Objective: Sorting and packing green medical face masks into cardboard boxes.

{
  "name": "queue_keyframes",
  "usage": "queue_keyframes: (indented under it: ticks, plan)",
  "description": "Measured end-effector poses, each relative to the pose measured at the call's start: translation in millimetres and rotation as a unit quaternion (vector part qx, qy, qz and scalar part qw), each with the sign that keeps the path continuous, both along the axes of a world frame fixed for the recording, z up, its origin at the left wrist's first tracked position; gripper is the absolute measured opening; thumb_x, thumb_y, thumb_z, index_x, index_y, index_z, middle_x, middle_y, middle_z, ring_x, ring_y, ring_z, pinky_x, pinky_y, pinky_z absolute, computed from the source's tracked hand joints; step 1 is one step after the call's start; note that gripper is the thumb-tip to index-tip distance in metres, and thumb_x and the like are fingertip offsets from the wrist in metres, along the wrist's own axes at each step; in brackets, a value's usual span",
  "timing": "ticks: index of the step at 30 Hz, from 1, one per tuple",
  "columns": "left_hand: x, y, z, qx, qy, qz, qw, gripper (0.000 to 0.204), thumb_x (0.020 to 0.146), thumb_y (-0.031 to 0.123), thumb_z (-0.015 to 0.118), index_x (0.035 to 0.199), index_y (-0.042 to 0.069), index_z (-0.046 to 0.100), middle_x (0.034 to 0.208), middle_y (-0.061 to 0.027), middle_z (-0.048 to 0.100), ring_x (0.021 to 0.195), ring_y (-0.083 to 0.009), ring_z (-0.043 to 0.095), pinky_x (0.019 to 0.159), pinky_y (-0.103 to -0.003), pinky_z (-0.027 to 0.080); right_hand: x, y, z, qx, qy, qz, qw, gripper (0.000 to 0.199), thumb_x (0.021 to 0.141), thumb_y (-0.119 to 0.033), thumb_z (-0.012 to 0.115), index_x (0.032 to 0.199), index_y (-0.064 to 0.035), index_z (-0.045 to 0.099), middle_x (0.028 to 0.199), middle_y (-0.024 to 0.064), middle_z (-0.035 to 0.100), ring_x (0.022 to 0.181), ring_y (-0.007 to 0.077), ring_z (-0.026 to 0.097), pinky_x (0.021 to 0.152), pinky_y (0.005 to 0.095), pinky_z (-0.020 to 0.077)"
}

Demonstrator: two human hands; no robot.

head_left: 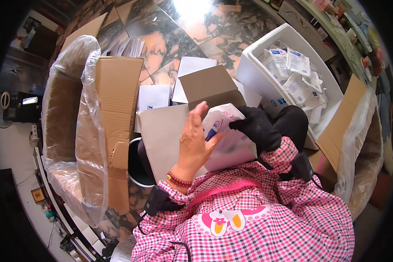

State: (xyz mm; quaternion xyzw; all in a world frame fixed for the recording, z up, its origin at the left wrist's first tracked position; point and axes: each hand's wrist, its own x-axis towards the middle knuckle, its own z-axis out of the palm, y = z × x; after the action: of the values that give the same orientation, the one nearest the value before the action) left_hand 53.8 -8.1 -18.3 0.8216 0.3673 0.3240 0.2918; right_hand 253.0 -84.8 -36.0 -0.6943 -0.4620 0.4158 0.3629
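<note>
My bare left hand [193, 139], with a red bead bracelet at the wrist, is held upright at the left side of some white plastic packets [232, 150]. Its fingers stretch upward and its thumb lies against the packets' face. Blue and pink print marks the packets; how many there are I cannot tell. My right hand [258, 129], in a black glove, grips their upper right corner. Beneath and behind them is an open carton [163, 135], pale outside, with a brown flap [212, 85] standing up. The packets hide most of its inside.
A white foam box [249, 65] full of similar packets [298, 63] stands at the right. Large cardboard boxes with clear plastic liners [89, 131] flank me on both sides. Small white boxes [153, 97] sit ahead on the marbled floor [166, 39]. A round bin [134, 168] stands left of my lap.
</note>
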Motion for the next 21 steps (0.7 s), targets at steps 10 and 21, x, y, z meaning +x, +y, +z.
queue_keyframes:
  ticks: [10, 21]
  plan:
    - [-11.2, -25.1, -9.9, -0.062, 0.063, -0.018, 0.996, 0.028, 0.081, 0.023, 0.080, 0.093, 0.003, 0.064, 0.076, -0.0111, 0.068, 0.067, -0.0201, 0.068, 0.061, -0.030, 0.052, -15.6, -19.6, 10.4, -0.006, 0.079, 0.185, 0.980, 0.055, 0.080, -0.024, 0.078, 0.128, -0.0061, 0.058, 0.109, 0.0162, 0.068, 0.099, 0.0294, 0.067, 0.086, 0.0384, 0.0516]
    - [-22.3, -20.7, 4.3, -0.172, -0.019, -0.080, 0.982, 0.032, 0.085, 0.017, 0.078, 0.075, 0.002, 0.052, 0.063, -0.0068, 0.058, 0.058, -0.0108, 0.054, 0.054, -0.028, 0.045, -29.0, -5.5, 10.1, -0.014, 0.031, 0.246, 0.969, 0.043, 0.083, -0.035, 0.075, 0.111, -0.0041, 0.068, 0.094, 0.0166, 0.072, 0.086, 0.0274, 0.071, 0.078, 0.0369, 0.0534]
